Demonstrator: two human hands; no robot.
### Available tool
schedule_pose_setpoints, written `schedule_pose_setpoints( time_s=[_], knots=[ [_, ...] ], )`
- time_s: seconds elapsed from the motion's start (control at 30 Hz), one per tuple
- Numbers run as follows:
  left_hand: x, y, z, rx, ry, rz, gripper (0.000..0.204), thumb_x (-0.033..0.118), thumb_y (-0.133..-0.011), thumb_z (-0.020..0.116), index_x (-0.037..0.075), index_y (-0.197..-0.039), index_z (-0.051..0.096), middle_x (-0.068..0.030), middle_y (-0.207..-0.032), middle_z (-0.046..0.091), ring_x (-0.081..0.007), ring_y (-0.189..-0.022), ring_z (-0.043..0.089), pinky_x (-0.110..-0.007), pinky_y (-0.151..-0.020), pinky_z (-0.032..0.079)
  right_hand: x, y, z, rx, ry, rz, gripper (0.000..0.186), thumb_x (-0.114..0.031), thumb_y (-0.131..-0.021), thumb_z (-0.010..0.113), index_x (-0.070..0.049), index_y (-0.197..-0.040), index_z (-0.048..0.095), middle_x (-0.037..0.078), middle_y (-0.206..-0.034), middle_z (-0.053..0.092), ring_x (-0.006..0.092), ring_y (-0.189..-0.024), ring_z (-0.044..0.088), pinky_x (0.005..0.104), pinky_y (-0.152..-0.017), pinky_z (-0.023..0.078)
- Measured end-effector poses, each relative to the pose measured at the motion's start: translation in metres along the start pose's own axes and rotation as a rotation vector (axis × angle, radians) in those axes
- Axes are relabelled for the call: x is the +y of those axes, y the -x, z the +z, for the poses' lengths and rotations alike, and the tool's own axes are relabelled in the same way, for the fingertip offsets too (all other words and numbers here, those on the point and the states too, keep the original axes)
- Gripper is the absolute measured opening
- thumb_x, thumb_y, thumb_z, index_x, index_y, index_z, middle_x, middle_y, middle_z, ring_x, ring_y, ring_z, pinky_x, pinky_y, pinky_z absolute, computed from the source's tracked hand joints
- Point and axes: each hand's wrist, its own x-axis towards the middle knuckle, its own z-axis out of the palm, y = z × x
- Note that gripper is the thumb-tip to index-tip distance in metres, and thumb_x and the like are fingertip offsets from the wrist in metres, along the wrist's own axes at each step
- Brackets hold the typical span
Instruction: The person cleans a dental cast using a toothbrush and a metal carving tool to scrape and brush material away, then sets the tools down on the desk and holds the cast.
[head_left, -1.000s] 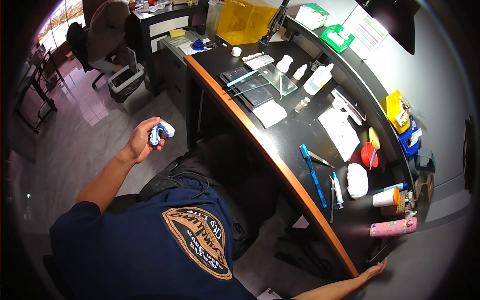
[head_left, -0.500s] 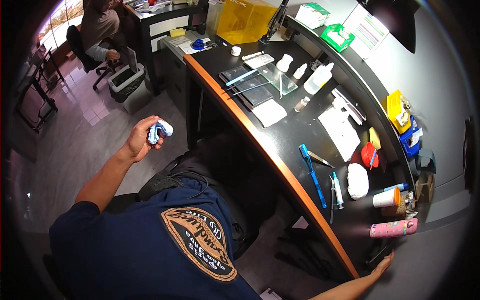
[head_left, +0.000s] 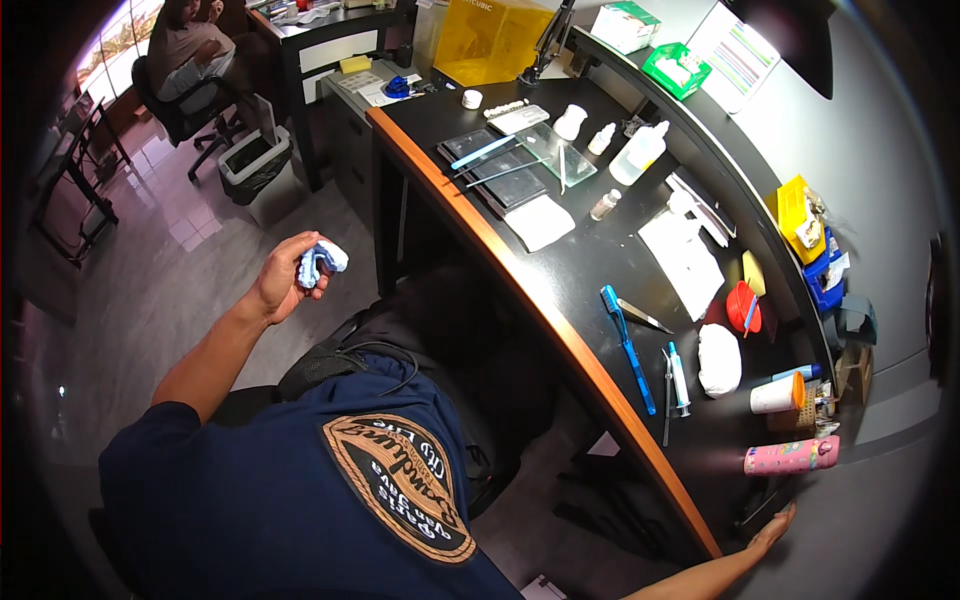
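Note:
Held up over the floor to the left of the desk, my left hand [head_left: 284, 276] is closed round a dental cast [head_left: 322, 262], pale blue and white with a curved arch. The palm and fingers hide part of the cast. Far off at the lower right, my right hand [head_left: 772, 530] reaches past the desk's end, below a pink bottle [head_left: 792, 456]. Its fingers look stretched out, and I see nothing in them. On the desk nearest that side lie a blue toothbrush [head_left: 630, 350], a syringe [head_left: 679, 380] and a white rounded lump [head_left: 719, 361].
The black desk [head_left: 590, 265] has an orange wooden edge [head_left: 560, 340]. It bears bottles, a glass slab [head_left: 568, 160], white paper [head_left: 682, 262] and a red bowl [head_left: 742, 307]. Behind the desk's left end stand a bin [head_left: 255, 165] and a seated person [head_left: 195, 60].
The seated person at the back left has leaned back and raised a hand. My view has shifted very slightly; my left hand keeps hold of the dental cast.

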Motion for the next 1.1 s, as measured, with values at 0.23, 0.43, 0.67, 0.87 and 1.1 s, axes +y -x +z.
schedule_pose_setpoints(
  time_s=[0.23, 0.43, 0.67, 0.87, 1.1],
  knots=[
    [0.000, 0.001, 0.000, -0.004, -0.001, -0.005, 0.030, 0.033, -0.105, 0.045, 0.007, -0.107, 0.060, -0.0074, -0.081, 0.064, -0.0143, -0.062, 0.058, -0.028, -0.051, 0.046, 0.001, 0.003, 0.001, -0.001, -0.008, -0.004, 0.055, -0.017, -0.080, 0.042, 0.006, -0.124, 0.066, 0.019, -0.132, 0.064, 0.0305, -0.124, 0.054, 0.0394, -0.111, 0.035],
    [0.000, 0.001, -0.001, -0.004, 0.006, -0.003, 0.030, 0.033, -0.105, 0.045, 0.007, -0.106, 0.060, -0.0069, -0.080, 0.063, -0.0137, -0.063, 0.058, -0.027, -0.050, 0.046, 0.001, -0.001, 0.008, -0.013, -0.004, -0.006, 0.055, -0.016, -0.080, 0.042, 0.006, -0.124, 0.067, 0.019, -0.132, 0.064, 0.0305, -0.124, 0.054, 0.0392, -0.111, 0.035],
    [0.002, 0.000, 0.003, 0.004, -0.002, -0.008, 0.030, 0.034, -0.105, 0.046, 0.007, -0.106, 0.060, -0.0065, -0.080, 0.063, -0.0136, -0.063, 0.058, -0.027, -0.050, 0.046, -0.003, -0.014, 0.015, -0.031, 0.016, 0.000, 0.055, -0.016, -0.079, 0.042, 0.005, -0.123, 0.067, 0.019, -0.132, 0.064, 0.0304, -0.123, 0.054, 0.0391, -0.110, 0.035],
    [0.002, 0.001, 0.004, 0.011, -0.003, -0.013, 0.032, 0.036, -0.105, 0.046, 0.007, -0.106, 0.061, -0.0063, -0.079, 0.063, -0.0125, -0.063, 0.058, -0.026, -0.050, 0.046, -0.008, -0.007, 0.016, 0.006, 0.012, -0.004, 0.055, -0.016, -0.079, 0.042, 0.005, -0.123, 0.067, 0.018, -0.132, 0.064, 0.0304, -0.123, 0.055, 0.0389, -0.110, 0.035],
    [0.002, 0.001, 0.005, 0.001, -0.002, -0.006, 0.032, 0.036, -0.105, 0.046, 0.008, -0.107, 0.061, -0.0060, -0.079, 0.064, -0.0116, -0.063, 0.058, -0.026, -0.049, 0.046, -0.004, 0.004, 0.007, 0.037, -0.007, 0.002, 0.055, -0.016, -0.079, 0.042, 0.005, -0.123, 0.068, 0.018, -0.132, 0.064, 0.0303, -0.122, 0.055, 0.0388, -0.110, 0.035]
  ],
)
